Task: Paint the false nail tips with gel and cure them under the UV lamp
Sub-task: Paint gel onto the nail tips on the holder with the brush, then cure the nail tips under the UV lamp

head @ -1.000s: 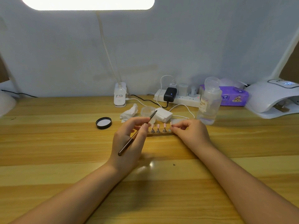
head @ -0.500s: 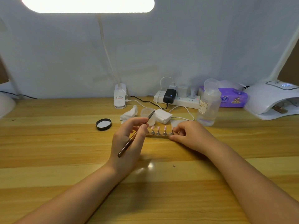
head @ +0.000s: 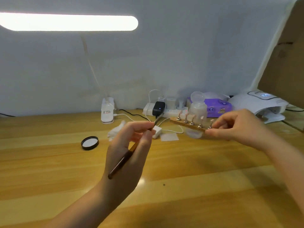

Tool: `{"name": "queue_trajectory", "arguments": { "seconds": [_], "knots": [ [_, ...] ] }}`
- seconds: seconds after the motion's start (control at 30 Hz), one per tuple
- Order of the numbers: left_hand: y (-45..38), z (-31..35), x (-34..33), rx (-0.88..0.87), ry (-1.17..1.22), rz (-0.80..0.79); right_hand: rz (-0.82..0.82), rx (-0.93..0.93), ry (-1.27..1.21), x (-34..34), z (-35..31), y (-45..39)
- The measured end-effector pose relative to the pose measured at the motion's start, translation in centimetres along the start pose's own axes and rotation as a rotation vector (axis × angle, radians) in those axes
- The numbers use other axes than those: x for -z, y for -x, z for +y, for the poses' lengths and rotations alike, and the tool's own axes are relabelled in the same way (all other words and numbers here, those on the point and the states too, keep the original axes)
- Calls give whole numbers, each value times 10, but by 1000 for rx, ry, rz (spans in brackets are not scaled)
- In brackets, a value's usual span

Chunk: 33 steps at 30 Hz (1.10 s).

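Observation:
My right hand (head: 235, 125) pinches the right end of a narrow wooden strip (head: 185, 123) and holds it lifted above the table. Several pink false nail tips (head: 186, 116) stand on small metal posts along the strip. My left hand (head: 130, 145) grips a dark brown gel brush (head: 123, 159), its tip pointing up and right, a short way left of the strip. The white UV lamp (head: 256, 104) sits at the far right of the table, its display lit.
On the wooden table (head: 49, 162) lie a black jar lid (head: 89, 143), a crumpled tissue (head: 116, 130), a white adapter (head: 157, 131) and a clear dish (head: 193, 134). Behind stand a power strip (head: 164, 110), a clear pump bottle (head: 197, 107), a purple wipes pack (head: 218, 107) and a desk lamp base (head: 107, 112).
My right hand has picked the strip of nail tips up off the table and carried it rightward. My left hand drew back from the strip, still holding the brush.

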<state>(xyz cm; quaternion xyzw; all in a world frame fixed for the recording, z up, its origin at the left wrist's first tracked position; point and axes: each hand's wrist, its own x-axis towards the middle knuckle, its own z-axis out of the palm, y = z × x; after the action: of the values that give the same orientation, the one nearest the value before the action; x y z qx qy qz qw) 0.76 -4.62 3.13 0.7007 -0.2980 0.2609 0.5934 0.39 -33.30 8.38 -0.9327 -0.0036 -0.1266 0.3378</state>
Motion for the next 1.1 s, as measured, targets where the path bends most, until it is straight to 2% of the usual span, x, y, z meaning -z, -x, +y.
{"name": "queue_trajectory", "arguments": {
  "seconds": [0.2,0.4,0.6,0.73,0.87,1.0,1.1],
  "knots": [
    [-6,1,-69,-58,62,-120,198,-320,48,63,101,35],
    [-19,-27,-156,133,68,-224,372,-530,145,94,190,40],
    [-25,-58,-187,196,-67,-308,580,-644,138,105,238,11],
    [-24,-60,-189,158,-111,-239,617,-661,155,102,255,-21],
    [-22,-59,-189,30,-236,-295,643,-672,160,95,265,-48],
    [-24,-60,-190,47,-252,-271,612,-704,145,91,278,-68],
    [-24,-61,-191,50,-257,-290,583,-660,127,86,281,-84]
  ]
}}
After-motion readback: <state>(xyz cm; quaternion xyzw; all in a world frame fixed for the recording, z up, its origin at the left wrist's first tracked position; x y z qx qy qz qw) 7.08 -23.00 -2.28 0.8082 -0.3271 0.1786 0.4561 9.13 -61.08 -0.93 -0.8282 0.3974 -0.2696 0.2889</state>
